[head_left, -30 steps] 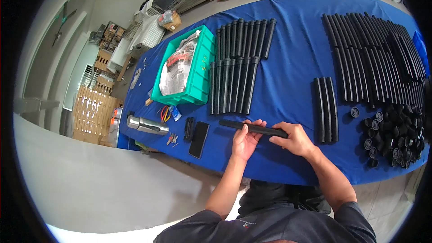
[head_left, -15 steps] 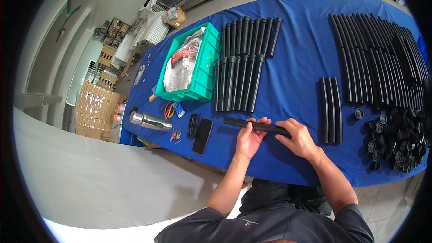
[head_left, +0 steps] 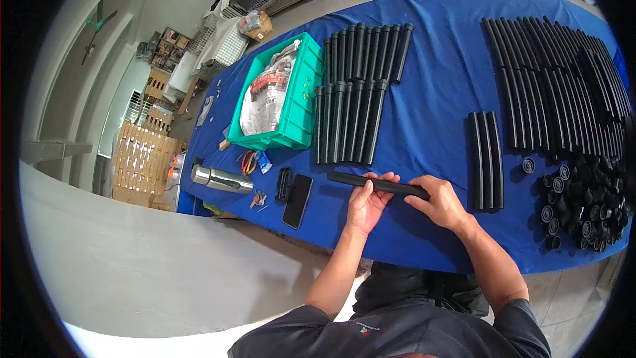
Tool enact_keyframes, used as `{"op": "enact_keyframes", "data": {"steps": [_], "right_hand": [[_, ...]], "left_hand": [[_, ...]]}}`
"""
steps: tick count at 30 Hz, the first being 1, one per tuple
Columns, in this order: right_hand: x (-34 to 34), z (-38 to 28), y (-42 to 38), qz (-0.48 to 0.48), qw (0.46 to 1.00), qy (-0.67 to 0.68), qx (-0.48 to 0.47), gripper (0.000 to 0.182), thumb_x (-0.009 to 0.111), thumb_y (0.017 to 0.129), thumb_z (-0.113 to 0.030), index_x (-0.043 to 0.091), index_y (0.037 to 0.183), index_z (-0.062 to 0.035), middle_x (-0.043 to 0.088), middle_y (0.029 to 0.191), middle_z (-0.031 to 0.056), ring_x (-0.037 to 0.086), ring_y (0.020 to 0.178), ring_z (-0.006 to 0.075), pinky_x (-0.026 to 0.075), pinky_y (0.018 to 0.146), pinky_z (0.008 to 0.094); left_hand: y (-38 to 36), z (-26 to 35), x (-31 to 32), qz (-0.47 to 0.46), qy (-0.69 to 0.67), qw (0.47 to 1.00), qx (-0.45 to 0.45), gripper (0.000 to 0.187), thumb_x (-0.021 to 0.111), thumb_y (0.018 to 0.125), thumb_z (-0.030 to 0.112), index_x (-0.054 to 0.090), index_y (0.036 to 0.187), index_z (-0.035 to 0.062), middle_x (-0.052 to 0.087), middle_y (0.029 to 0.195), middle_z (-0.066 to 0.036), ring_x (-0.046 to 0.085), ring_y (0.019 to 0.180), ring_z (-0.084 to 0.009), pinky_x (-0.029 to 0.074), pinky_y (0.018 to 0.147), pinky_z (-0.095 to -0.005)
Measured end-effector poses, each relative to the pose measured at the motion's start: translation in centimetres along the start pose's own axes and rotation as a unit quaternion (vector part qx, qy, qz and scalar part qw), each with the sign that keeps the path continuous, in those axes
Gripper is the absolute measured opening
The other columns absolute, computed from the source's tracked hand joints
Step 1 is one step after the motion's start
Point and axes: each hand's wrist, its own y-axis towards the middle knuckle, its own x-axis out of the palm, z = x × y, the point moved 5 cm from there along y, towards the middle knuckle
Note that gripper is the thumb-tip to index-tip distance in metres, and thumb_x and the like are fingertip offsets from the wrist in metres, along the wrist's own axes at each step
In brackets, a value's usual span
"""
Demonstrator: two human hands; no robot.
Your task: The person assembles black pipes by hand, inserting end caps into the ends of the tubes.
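Note:
Across both hands lies a black tube [head_left: 344,179], held nearly level above the blue cloth. My left hand [head_left: 372,204] grips it near the middle, palm up with the thumb on top. At its right end my right hand [head_left: 438,203] has its fingers closed around the tip; whether a cap is under those fingers is hidden. To the right, three plain black tubes [head_left: 487,162] lie side by side. Beyond my left hand are two rows of tubes with wider capped ends [head_left: 351,122]. A pile of black caps [head_left: 589,205] sits at the far right.
A green crate [head_left: 301,103] with newspaper in it stands at the back left. Nearer are a steel flask [head_left: 222,179], a phone [head_left: 298,201], keys [head_left: 258,200] and orange-handled pliers [head_left: 248,162]. Many more tubes [head_left: 556,86] cover the right side of the blue cloth [head_left: 437,59].
Little differs. My right hand has shifted very slightly at the tube's right end, its fingers wrapping further over the tip. The left hand keeps its hold.

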Motion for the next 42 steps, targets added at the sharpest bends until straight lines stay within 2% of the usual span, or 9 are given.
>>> {"op": "enact_keyframes", "data": {"steps": [17, 20, 23, 26, 27, 30, 34, 37, 42], "right_hand": [[-0.1, -1.3, -0.4, 0.054, 0.994, -0.070, -0.070, 0.032, 0.078, 0.086, -0.016, 0.068, 0.111, 0.0014, 0.068, 0.092, 0.0190, 0.069, 0.081, 0.0389, 0.055, 0.073, 0.0436], [-0.2, -0.3, 0.1, -0.057, 0.991, 0.071, 0.098, 0.036, 0.079, 0.085, -0.015, 0.066, 0.115, -0.0005, 0.066, 0.093, 0.0172, 0.068, 0.083, 0.0389, 0.056, 0.074, 0.0442], [0.2, 0.0, -0.1, 0.023, 0.998, -0.012, -0.050, 0.035, 0.079, 0.084, -0.014, 0.067, 0.115, -0.0011, 0.066, 0.093, 0.0172, 0.069, 0.083, 0.0376, 0.057, 0.074, 0.0429], [0.4, -1.1, -0.5, 0.046, 0.991, -0.095, -0.083, 0.030, 0.078, 0.085, -0.014, 0.069, 0.110, -0.0001, 0.069, 0.093, 0.0191, 0.069, 0.083, 0.0372, 0.057, 0.073, 0.0404], [0.3, -1.1, -0.4, 0.047, 0.995, -0.054, -0.068, 0.032, 0.078, 0.084, -0.014, 0.069, 0.112, -0.0008, 0.068, 0.092, 0.0185, 0.069, 0.081, 0.0360, 0.057, 0.072, 0.0406], [0.0, -0.7, 0.0, -0.116, 0.960, 0.138, 0.213, 0.037, 0.079, 0.085, -0.015, 0.067, 0.117, -0.0009, 0.068, 0.092, 0.0180, 0.070, 0.081, 0.0348, 0.057, 0.072, 0.0403], [0.0, -1.0, -0.3, 0.035, 0.990, -0.105, -0.085, 0.037, 0.078, 0.086, -0.019, 0.068, 0.113, 0.0026, 0.070, 0.092, 0.0202, 0.071, 0.082, 0.0353, 0.056, 0.074, 0.0398], [0.0, -0.6, 0.0, 0.006, 0.999, 0.000, -0.036, 0.038, 0.078, 0.085, -0.018, 0.067, 0.115, 0.0023, 0.069, 0.090, 0.0190, 0.070, 0.081, 0.0365, 0.055, 0.075, 0.0429], [0.1, -0.7, -0.4, 0.044, 0.993, -0.079, -0.082, 0.037, 0.078, 0.085, -0.019, 0.068, 0.113, 0.0020, 0.069, 0.090, 0.0194, 0.070, 0.081, 0.0367, 0.055, 0.075, 0.0429]], "left_hand": [[-0.1, 0.0, -0.2, 0.006, 0.024, 1.000, 0.007, 0.024, 0.064, 0.102, 0.022, 0.061, 0.120, 0.0074, 0.066, 0.129, -0.021, 0.060, 0.129, -0.0358, 0.049, 0.111, -0.0497], [-0.2, 0.0, -0.3, 0.002, 0.016, 1.000, 0.008, 0.024, 0.065, 0.102, 0.022, 0.061, 0.120, 0.0076, 0.066, 0.129, -0.021, 0.059, 0.130, -0.0362, 0.049, 0.111, -0.0499], [0.0, -0.1, -0.2, 0.005, 0.013, 1.000, 0.002, 0.023, 0.063, 0.102, 0.022, 0.061, 0.120, 0.0076, 0.066, 0.129, -0.021, 0.059, 0.130, -0.0366, 0.049, 0.111, -0.0503], [0.0, -0.1, -0.6, 0.006, -0.002, 1.000, 0.004, 0.023, 0.063, 0.102, 0.022, 0.061, 0.120, 0.0078, 0.066, 0.129, -0.021, 0.059, 0.130, -0.0367, 0.050, 0.111, -0.0500], [0.0, -0.1, -0.7, 0.002, -0.003, 1.000, 0.003, 0.023, 0.063, 0.103, 0.022, 0.062, 0.120, 0.0078, 0.066, 0.129, -0.021, 0.059, 0.130, -0.0367, 0.049, 0.111, -0.0499], [-0.1, -0.1, -0.9, -0.001, 0.000, 1.000, 0.001, 0.023, 0.063, 0.103, 0.023, 0.062, 0.120, 0.0081, 0.066, 0.129, -0.021, 0.060, 0.129, -0.0368, 0.049, 0.111, -0.0498], [0.0, 0.0, -0.5, 0.008, 0.004, 1.000, 0.003, 0.023, 0.063, 0.103, 0.023, 0.063, 0.120, 0.0084, 0.066, 0.129, -0.021, 0.060, 0.128, -0.0369, 0.049, 0.111, -0.0497], [-0.1, -0.1, -0.8, -0.001, 0.001, 1.000, 0.006, 0.023, 0.062, 0.103, 0.024, 0.063, 0.120, 0.0085, 0.066, 0.129, -0.021, 0.060, 0.129, -0.0367, 0.049, 0.111, -0.0498], [0.2, -0.2, -0.8, -0.002, 0.004, 1.000, 0.003, 0.024, 0.061, 0.104, 0.025, 0.063, 0.120, 0.0087, 0.066, 0.130, -0.021, 0.059, 0.130, -0.0365, 0.049, 0.111, -0.0500]]}}
